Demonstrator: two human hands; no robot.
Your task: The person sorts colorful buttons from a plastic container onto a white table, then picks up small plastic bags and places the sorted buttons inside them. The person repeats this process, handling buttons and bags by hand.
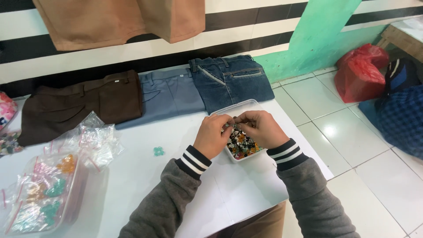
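Over the bead tray (222,112), both hands pinch something tiny, perhaps a bead.

A clear plastic tub (246,107) of small glossy beads (241,144) was seen at centre frame. The counter (238,194) was smooth and matt white. Folded denim jeans (232,79) lay matt at upper centre, and crinkled clear plastic bags (90,139) shone at left.
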